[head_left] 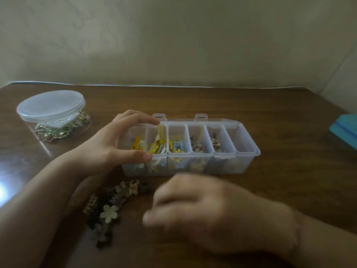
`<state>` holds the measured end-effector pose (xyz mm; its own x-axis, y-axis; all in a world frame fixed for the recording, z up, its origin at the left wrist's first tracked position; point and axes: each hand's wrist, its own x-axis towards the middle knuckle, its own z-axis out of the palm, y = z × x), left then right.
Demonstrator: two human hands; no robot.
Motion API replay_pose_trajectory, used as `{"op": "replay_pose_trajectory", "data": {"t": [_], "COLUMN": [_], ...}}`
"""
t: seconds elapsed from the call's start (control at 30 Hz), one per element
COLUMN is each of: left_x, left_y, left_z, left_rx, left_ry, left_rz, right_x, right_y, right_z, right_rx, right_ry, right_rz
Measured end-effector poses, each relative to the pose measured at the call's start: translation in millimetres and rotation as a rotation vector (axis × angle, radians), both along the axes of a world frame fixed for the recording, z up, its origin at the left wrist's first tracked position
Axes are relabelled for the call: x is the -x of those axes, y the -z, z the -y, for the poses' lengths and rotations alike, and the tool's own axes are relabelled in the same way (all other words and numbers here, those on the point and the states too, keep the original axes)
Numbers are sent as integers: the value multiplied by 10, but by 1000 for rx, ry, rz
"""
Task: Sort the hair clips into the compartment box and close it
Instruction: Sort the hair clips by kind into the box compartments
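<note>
Left hand (116, 144) grips box (249, 161) of 6 compartments, 5 holding clips (110, 206).

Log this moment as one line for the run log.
left hand: grips compartment box at left end | right hand: blurred, beside loose hair clips | lid: open | rightmost compartment: looks empty

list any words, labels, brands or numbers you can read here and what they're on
None can be read.
Compartment box: clear plastic, no print visible.
Round jar: no label on its lid; a white dotted card inside is too small to read.
Blue thing at the right edge: plain, no text.
Loose clips: no markings visible.
</note>
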<state>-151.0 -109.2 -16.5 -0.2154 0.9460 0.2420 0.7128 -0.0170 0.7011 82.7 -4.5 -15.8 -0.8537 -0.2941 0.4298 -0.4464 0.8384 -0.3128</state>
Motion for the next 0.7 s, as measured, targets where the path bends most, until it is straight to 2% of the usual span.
{"op": "replay_pose_trajectory", "data": {"t": [0.1,0.17,0.23,0.33,0.43,0.5,0.53,0.6,0.7], "left_x": [10,18,18,8,1,0,-2,-6,-1], "left_y": [5,11,10,7,4,-1,-4,-5,-11], "left_z": [-6,-8,-9,-2,0,7,9,13,19], "left_rx": [0,-4,-6,-4,10,19,18,10,15], "left_ry": [10,13,11,6,3,-6,-7,-2,3], "left_rz": [13,26,20,13,3,9,9,-5,-5], "right_x": [-120,-157,-175,-156,-109,-62,-30,52,160], "right_y": [-218,-331,-323,-261,-209,-177,-141,-48,111], "right_z": [-392,-597,-765,-901,-762,-485,-331,-65,64], "right_rx": [120,97,30,-18,-53,-81,-95,-128,-190], "right_ry": [314,557,738,830,805,638,506,275,238], "right_rz": [-220,-310,-288,-205,-412,-527,-506,-318,30]}}
